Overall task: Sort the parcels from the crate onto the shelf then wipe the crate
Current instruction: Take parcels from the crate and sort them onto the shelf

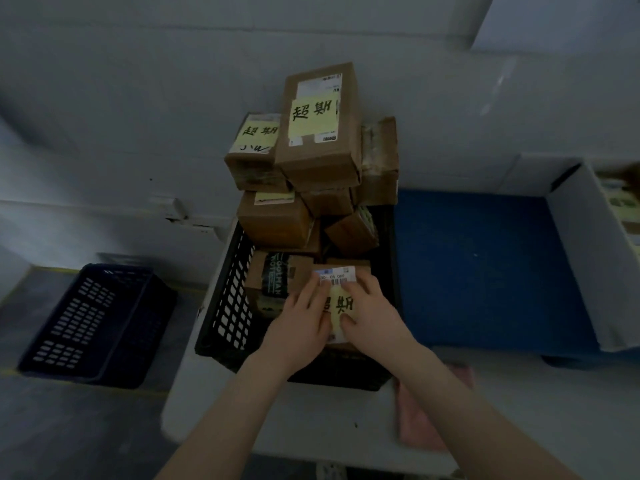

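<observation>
We see brown cardboard parcels (322,150) in a black crate (228,299) with a lattice of openings. Several bear pale yellow notes (313,117) with black handwritten characters. The near parcel (341,303) adds a white label (334,273) with a black barcode and a blue strip; its left neighbour (275,282) has a black-and-green printed band. Left, a dark blue lattice crate (93,323); right, a blue surface (478,271) and a pink cloth (419,420).

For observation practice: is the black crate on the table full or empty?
Full. Cardboard parcels stack above the crate rim; left hand and right hand rest on a labelled parcel inside.
</observation>
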{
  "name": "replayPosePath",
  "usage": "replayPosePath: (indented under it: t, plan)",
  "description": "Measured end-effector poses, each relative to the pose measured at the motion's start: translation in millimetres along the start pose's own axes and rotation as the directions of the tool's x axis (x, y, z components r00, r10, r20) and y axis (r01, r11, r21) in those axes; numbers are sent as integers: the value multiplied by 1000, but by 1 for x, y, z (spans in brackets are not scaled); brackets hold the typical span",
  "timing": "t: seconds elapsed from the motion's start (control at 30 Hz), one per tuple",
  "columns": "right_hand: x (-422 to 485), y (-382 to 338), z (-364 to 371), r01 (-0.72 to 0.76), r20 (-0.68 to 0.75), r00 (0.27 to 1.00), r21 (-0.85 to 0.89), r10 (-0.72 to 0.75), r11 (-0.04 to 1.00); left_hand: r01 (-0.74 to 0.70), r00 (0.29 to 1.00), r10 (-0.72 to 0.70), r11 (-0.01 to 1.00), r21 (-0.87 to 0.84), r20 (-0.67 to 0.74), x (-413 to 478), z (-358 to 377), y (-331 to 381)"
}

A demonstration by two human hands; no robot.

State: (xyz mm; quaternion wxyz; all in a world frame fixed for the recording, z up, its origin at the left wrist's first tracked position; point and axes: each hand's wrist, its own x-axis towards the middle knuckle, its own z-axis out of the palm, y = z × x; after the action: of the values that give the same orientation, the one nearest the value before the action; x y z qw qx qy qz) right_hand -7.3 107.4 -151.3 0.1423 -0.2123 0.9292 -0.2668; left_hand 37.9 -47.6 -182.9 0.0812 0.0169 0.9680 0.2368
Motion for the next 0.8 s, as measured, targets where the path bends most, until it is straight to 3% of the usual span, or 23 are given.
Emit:
replayPosePath:
  t: [0.17,0.4,0.63,0.8]
  plan:
    - [2,8,2,-38,-54,997,145,47,989,-87,996,90,978,-190,11,2,1,3]
    - [-1,7,-1,-34,-114,992,234,62,972,-60,997,42,943,-329,-59,2,-11,4]
    - [-19,-10,-41,208,-323,939,256,-119,944,-188,896,134,978,-87,-423,-21,-52,36]
    - [-40,-13,-74,275,-377,910,236,-174,932,-217,832,195,976,20,-519,-30,-71,71]
